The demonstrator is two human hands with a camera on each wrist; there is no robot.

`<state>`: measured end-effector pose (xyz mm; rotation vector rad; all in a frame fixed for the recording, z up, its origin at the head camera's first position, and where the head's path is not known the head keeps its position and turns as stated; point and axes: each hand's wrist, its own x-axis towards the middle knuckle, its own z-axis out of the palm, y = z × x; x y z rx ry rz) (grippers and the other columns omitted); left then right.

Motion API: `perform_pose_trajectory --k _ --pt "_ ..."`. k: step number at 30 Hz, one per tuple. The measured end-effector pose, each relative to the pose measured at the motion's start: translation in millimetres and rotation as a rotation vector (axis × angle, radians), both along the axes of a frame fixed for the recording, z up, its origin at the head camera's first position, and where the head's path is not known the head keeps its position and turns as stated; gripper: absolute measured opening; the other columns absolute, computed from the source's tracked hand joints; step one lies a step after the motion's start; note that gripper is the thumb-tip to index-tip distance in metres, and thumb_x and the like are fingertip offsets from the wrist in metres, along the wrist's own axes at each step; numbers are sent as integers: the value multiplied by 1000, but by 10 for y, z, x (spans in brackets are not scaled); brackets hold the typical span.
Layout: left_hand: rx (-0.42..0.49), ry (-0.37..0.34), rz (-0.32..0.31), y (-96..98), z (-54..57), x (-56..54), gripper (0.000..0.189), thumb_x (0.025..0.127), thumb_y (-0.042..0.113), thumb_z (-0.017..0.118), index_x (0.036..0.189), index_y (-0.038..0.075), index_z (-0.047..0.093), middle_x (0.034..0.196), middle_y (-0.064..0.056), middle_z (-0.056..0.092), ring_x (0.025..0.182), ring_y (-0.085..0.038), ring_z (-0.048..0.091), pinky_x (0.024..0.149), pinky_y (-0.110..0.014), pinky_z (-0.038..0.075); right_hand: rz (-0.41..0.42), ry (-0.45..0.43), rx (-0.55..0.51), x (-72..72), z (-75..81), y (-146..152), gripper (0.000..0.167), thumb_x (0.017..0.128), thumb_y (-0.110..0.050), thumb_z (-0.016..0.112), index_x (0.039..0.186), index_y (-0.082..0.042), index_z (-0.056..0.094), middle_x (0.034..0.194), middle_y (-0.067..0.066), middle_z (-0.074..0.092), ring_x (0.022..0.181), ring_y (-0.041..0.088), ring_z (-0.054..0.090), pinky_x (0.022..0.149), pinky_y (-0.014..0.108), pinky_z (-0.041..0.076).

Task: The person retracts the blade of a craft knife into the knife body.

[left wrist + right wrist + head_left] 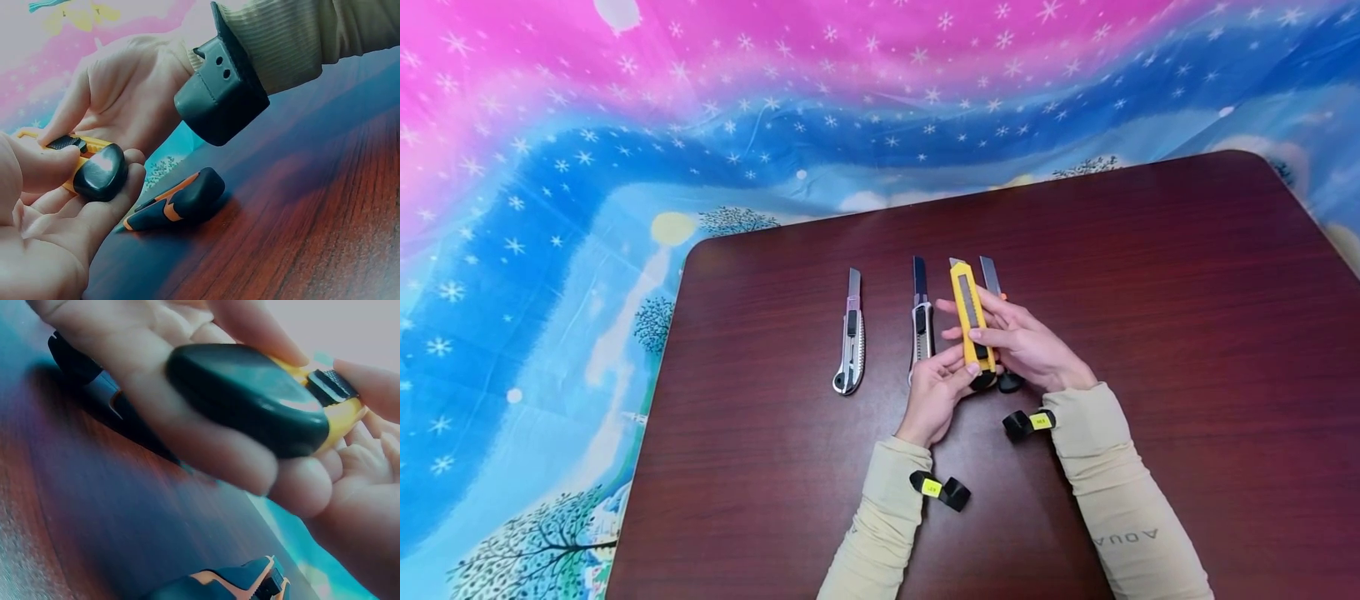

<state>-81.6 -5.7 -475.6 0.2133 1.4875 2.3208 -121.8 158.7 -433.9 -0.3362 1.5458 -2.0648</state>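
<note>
Both hands hold a yellow box cutter (967,300) above the table, its short blade tip pointing away from the person. My left hand (934,400) grips its black butt end, the thumb on top and fingers beneath. From the other side my right hand (1037,346) holds the body, thumb near the black slider (65,143). Partly behind the right hand lies a black and orange box cutter (175,203) with its blade (990,273) out. Beside the left hand is a silver and black box cutter (921,321), its lower end partly hidden.
Further left on the dark red-brown table (760,433) lies another silver box cutter (851,342), blade extended. Behind the table hangs a pink and blue snowflake cloth (820,108). Each wrist carries a small black camera (955,492).
</note>
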Motion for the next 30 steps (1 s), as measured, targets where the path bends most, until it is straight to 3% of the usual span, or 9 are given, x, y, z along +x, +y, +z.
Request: perform_pose_trajectory --k 4,6,9,13,21,24,30 --pt "-4 -6 -6 4 7 12 39 94 -4 52 132 -12 51 124 -37 56 95 -14 69 82 -23 57 7 -6 -20 5 -4 17 68 98 -1 49 155 -24 20 156 10 34 121 20 60 99 34 48" --pt "-20 -6 4 11 9 17 38 93 -4 53 131 -11 52 123 -36 57 93 -12 69 78 -21 57 10 -5 -28 5 -4 23 68 98 0 49 155 -22 19 157 11 32 120 17 60 99 33 48" --pt "-39 -9 19 21 6 23 38 93 -3 53 130 -11 53 123 -34 58 91 -11 69 73 -18 56 15 -26 -42 4 -4 30 69 98 1 48 156 -22 18 157 9 34 121 19 60 99 33 49" --pt "-24 -15 18 18 2 16 38 93 -5 52 131 -12 52 123 -36 57 93 -15 70 76 -21 58 15 -38 -46 3 -8 25 73 96 6 46 155 -25 19 157 5 35 123 20 58 99 32 50" --pt "7 -3 28 -26 20 -37 40 94 -3 53 134 -10 49 125 -35 56 98 -21 69 81 -23 58 -25 48 -27 -6 6 -43 72 98 1 48 155 -28 17 157 12 33 123 19 58 92 29 54" --pt "-13 -8 38 -31 17 -47 42 94 -2 53 135 -8 49 127 -32 56 99 -17 69 79 -21 58 -60 33 42 -1 -5 -40 67 98 -4 51 155 -22 21 152 12 41 120 17 59 88 26 55" --pt "-41 -11 81 -43 22 -50 43 93 -3 54 136 -7 49 128 -31 57 95 -8 68 72 -18 57 -80 13 166 9 -35 -26 57 96 -17 59 145 3 37 136 10 59 113 11 60 82 24 53"
